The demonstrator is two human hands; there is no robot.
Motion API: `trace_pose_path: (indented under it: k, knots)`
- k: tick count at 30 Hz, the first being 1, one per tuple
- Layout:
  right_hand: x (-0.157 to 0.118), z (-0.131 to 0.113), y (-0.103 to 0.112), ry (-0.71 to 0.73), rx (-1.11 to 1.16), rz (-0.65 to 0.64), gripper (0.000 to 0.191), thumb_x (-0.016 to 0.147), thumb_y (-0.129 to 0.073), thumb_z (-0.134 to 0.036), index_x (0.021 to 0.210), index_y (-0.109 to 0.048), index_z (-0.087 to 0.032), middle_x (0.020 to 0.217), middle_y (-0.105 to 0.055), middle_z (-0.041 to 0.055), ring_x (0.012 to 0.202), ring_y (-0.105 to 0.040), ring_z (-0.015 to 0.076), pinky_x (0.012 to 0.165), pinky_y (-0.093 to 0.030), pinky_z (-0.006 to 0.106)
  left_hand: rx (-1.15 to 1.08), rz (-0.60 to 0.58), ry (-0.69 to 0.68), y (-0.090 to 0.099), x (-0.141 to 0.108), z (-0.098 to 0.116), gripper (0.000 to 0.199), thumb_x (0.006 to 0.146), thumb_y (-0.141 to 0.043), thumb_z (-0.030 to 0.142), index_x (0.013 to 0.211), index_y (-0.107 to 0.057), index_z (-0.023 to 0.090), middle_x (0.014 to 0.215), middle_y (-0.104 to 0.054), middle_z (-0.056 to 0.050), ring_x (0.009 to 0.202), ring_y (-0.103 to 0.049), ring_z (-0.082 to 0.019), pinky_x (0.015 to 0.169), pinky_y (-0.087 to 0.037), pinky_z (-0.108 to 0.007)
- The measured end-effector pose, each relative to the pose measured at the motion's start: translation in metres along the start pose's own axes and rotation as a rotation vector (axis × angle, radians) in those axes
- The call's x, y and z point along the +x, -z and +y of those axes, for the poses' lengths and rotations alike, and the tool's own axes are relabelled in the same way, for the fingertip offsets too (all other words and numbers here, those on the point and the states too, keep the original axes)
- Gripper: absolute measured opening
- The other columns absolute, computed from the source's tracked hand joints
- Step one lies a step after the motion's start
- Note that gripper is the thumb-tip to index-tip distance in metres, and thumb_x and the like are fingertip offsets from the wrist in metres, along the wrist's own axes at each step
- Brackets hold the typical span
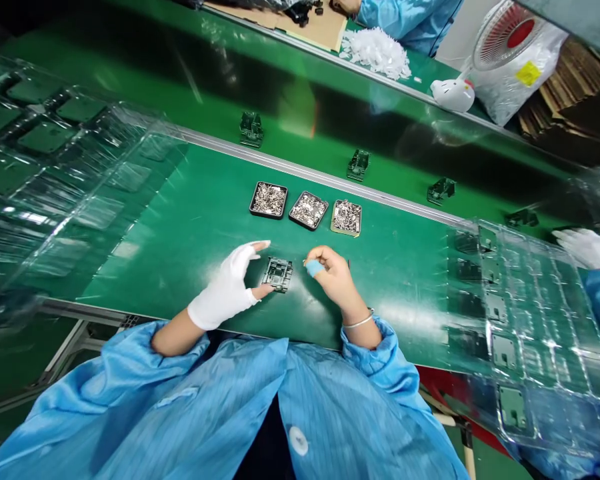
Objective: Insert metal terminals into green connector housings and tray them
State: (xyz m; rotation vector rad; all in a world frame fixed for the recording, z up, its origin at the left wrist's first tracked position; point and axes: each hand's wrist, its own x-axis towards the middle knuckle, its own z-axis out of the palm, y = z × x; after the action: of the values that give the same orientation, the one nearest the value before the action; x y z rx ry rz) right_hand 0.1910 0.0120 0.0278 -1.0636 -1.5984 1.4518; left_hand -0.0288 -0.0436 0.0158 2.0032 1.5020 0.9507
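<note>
A small dark assembly with metal parts (pixel 279 274) lies on the green table between my hands. My left hand (pixel 233 283), in a white glove with bare thumb and fingertip, curves around its left side, fingers apart, the thumb at its lower edge. Just right of the assembly is my right hand (pixel 330 275), bare with blue tape on a finger; its thumb and fingertips are pinched together, and anything between them is too small to name. Beyond the hands stand three small trays of metal pieces: left (pixel 269 199), middle (pixel 309 210) and right (pixel 347 217).
Clear plastic trays stand at the left (pixel 97 210) and right (pixel 535 313). Behind a metal rail (pixel 290 172), several assemblies sit on a green strip. Another person's gloved hand (pixel 587 248) is at far right. White pieces (pixel 376 53) and a fan (pixel 510 33) are beyond.
</note>
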Motion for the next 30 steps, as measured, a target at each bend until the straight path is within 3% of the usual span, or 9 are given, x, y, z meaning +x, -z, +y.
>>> trace_pose_path:
  k: [2, 4, 8, 12, 16, 24, 30]
  knots:
    - [0.001, 0.003, 0.000, 0.064, -0.153, 0.053, 0.004, 0.082, -0.055, -0.023, 0.080, -0.057, -0.020, 0.081, -0.058, 0.0010, 0.073, -0.055, 0.0128, 0.064, -0.044, 0.024, -0.019, -0.131, 0.050, -0.007, 0.001, -0.010, 0.073, 0.081, -0.059, 0.057, 0.138, -0.039, 0.014, 0.139, -0.050, -0.018, 0.126, -0.051, -0.031, 0.104, -0.045, -0.046]
    - [0.002, 0.004, -0.001, 0.152, -0.267, 0.043, 0.004, 0.082, -0.053, -0.020, 0.080, -0.056, -0.020, 0.086, -0.059, 0.0028, 0.081, -0.057, 0.0149, 0.072, -0.047, 0.028, -0.034, -0.200, 0.077, -0.015, 0.002, -0.014, 0.068, 0.083, -0.057, 0.053, 0.136, -0.041, 0.014, 0.135, -0.053, -0.017, 0.127, -0.050, -0.032, 0.108, -0.042, -0.048]
    - [0.001, 0.002, -0.005, 0.341, -0.401, 0.078, 0.006, 0.084, -0.052, -0.016, 0.081, -0.056, -0.020, 0.100, -0.061, 0.0073, 0.098, -0.058, 0.0189, 0.091, -0.046, 0.037, -0.073, -0.100, 0.053, -0.019, 0.005, -0.005, 0.054, 0.086, -0.053, 0.050, 0.126, -0.048, 0.014, 0.122, -0.057, -0.015, 0.116, -0.056, -0.028, 0.101, -0.047, -0.045]
    - [-0.003, -0.002, -0.010, 0.456, -0.433, 0.002, 0.007, 0.086, -0.052, -0.016, 0.083, -0.056, -0.021, 0.103, -0.063, 0.0074, 0.101, -0.058, 0.0194, 0.091, -0.046, 0.038, -0.036, -0.039, -0.035, -0.014, 0.006, 0.007, 0.045, 0.088, -0.050, 0.045, 0.122, -0.051, 0.015, 0.113, -0.057, -0.013, 0.107, -0.058, -0.026, 0.094, -0.050, -0.043]
    - [-0.005, -0.002, -0.016, 0.469, -0.518, -0.063, 0.010, 0.088, -0.049, -0.016, 0.086, -0.056, -0.022, 0.105, -0.063, 0.0075, 0.103, -0.057, 0.0200, 0.092, -0.046, 0.039, 0.028, -0.003, -0.097, -0.013, 0.006, 0.012, 0.042, 0.085, -0.054, 0.038, 0.120, -0.050, 0.015, 0.111, -0.057, -0.012, 0.104, -0.058, -0.026, 0.091, -0.051, -0.041]
    - [-0.005, 0.003, -0.018, 0.454, -0.501, -0.011, 0.014, 0.083, -0.048, -0.010, 0.088, -0.054, -0.022, 0.103, -0.062, 0.0074, 0.102, -0.056, 0.0196, 0.093, -0.045, 0.038, 0.186, 0.032, -0.217, -0.014, 0.008, 0.014, 0.045, 0.081, -0.056, 0.036, 0.120, -0.052, 0.013, 0.110, -0.057, -0.015, 0.104, -0.057, -0.031, 0.089, -0.051, -0.046]
    - [-0.006, 0.002, -0.022, 0.378, -0.408, 0.003, 0.011, 0.085, -0.047, -0.013, 0.088, -0.053, -0.021, 0.102, -0.059, 0.0082, 0.101, -0.056, 0.0184, 0.091, -0.047, 0.034, 0.059, -0.044, -0.127, -0.012, 0.008, 0.017, 0.040, 0.084, -0.052, 0.037, 0.117, -0.051, 0.015, 0.110, -0.058, -0.013, 0.102, -0.059, -0.027, 0.089, -0.052, -0.043]
